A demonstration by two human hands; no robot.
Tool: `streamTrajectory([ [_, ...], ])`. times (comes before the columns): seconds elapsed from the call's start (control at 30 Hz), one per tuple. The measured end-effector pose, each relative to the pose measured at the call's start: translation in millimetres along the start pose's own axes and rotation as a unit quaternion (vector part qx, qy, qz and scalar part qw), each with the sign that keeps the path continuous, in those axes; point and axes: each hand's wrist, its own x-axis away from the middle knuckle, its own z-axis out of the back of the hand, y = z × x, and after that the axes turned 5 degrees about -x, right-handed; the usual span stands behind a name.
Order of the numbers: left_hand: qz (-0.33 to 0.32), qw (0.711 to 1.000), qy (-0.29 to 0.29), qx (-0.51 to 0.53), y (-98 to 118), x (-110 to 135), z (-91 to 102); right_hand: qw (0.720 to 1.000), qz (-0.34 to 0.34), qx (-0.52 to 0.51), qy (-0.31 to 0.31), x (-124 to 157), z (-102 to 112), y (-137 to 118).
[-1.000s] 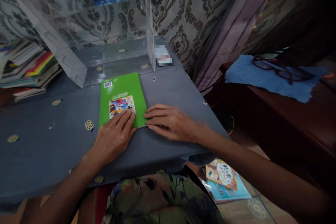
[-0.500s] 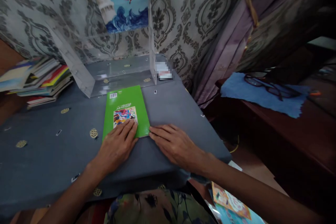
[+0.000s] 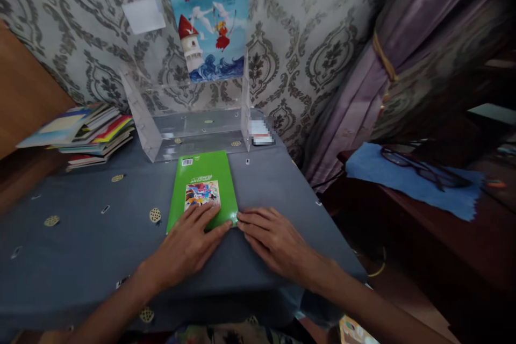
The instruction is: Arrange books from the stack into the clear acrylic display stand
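Observation:
A green book [image 3: 224, 183] with a barcode and a colourful picture lies flat on the cloth-covered table, its printing upside down to me. My left hand [image 3: 192, 242] rests over its lower part, fingers outstretched and thumb reaching to the near right corner. At that same corner, the fingertips of my right hand [image 3: 278, 239] touch the book's edge. The right fingers are straight and side by side, and the palm is down beside the book. The lower part of the cover picture is hidden under my left fingers.
Behind the book stands a clear plastic rack [image 3: 141, 113]. A stack of books [image 3: 97, 134] leans unevenly at the left. A blue fairy-tale poster [image 3: 209, 21] is on the patterned wall. Glasses [image 3: 419, 166] lie on a blue cloth [image 3: 374, 172] at the right.
The view has tilted up, showing more of the poster. My left thumb has stretched out toward the book's near right corner. My right hand stays at that corner.

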Motion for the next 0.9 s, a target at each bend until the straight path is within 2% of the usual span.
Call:
streamTrajectory([
  [0.17,-0.008,0.996,-0.008,0.087,-19.2,-5.6,6.4,1.000,-0.009,-0.019,-0.003,-19.8,-0.7,-0.3],
  [0.33,0.038,0.992,0.038,0.112,-57.9,-9.8,-14.7,0.997,-0.055,0.003,-0.059,-46.2,-16.3,9.1],
  [0.53,0.117,0.990,0.025,0.074,-107.4,-23.7,-38.7,0.987,-0.125,-0.003,-0.099,-96.4,-32.6,44.9],
  [0.67,0.160,0.983,0.034,0.086,-134.6,-31.1,-48.8,0.984,-0.156,0.017,-0.089,-125.0,-38.6,72.4],
  [0.77,0.194,0.974,0.056,0.102,-146.8,-31.6,-57.1,0.985,-0.157,0.028,-0.071,-134.3,-41.4,85.9],
  [0.9,0.220,0.966,0.075,0.113,-151.0,-29.0,-67.0,0.986,-0.157,0.027,-0.057,-133.9,-43.9,91.5],
])
